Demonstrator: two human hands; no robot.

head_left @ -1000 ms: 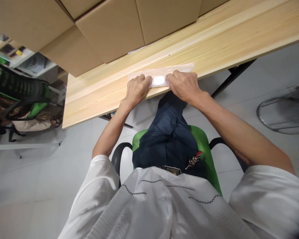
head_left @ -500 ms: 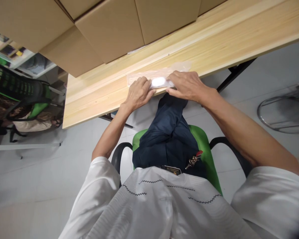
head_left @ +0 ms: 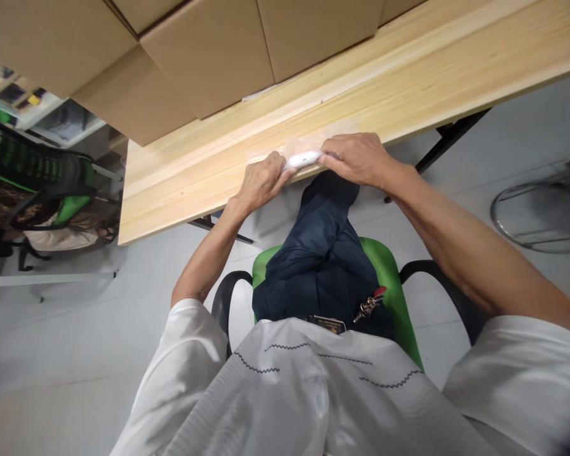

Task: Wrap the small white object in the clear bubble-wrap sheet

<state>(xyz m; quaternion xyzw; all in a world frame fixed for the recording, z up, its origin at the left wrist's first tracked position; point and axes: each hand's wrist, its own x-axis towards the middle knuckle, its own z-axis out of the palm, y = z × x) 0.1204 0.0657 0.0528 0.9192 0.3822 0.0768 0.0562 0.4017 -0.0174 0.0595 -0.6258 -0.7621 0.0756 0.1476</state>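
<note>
Near the front edge of the wooden table, a small smooth white object point(head_left: 304, 158) lies between my hands, its exact kind unclear. A sheet of thin see-through plastic wrap, perhaps bubble wrap point(head_left: 308, 140), spreads on the tabletop behind it and seems to go partly around it. My left hand point(head_left: 262, 180) grips the left end with curled fingers, thumb on the near side. At the right end, my right hand point(head_left: 354, 158) holds it the same way. Both ends of the object are hidden under my fingers.
Large cardboard boxes point(head_left: 209, 60) stand along the back of the wooden table point(head_left: 180, 190). I sit on a green chair point(head_left: 394, 285) with black armrests. A metal-framed stool point(head_left: 541, 215) is on the floor at right. Another person's leg point(head_left: 64, 237) shows beside a chair at left.
The white object has tilted or rolled slightly between my hands, now showing a small dark mark. The plastic sheet behind it shows less spread, and my right hand has shifted a little.
</note>
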